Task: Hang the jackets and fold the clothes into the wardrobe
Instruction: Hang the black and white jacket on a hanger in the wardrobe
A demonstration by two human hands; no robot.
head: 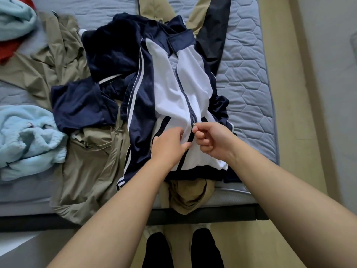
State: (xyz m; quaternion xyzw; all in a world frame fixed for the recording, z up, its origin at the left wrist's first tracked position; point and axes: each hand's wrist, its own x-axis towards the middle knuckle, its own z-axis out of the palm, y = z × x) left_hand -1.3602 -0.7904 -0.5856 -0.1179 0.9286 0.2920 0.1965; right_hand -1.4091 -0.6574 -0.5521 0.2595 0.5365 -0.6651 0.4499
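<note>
The navy-and-white jacket (170, 84) lay front-up on the bed (245, 74), collar at the far end and hem at the near edge. Its zip was closed from the collar down to the zip pull (194, 125), located in the lower part of the jacket front; below the pull the two front edges stood slightly apart. The right hand (212, 140) pinched the zip pull between thumb and forefinger, the remaining fingers curled. The left hand (168, 147) rested on the white panel just left of the zip, fingers relaxed and spread, holding nothing. A navy garment (81, 105) lay crumpled against the jacket's left sleeve. A khaki garment (90, 165) was spread to the left of the jacket and reached partly under it. A khaki fold (185, 196) hung over the bed edge below the jacket's hem. A blue fleece (29, 136) lay well left of the jacket, beyond the khaki garment. A red cloth (7, 49) lay far left of the collar. A khaki-black jacket (212, 26) extended beyond the collar, partly covered by it.
</note>
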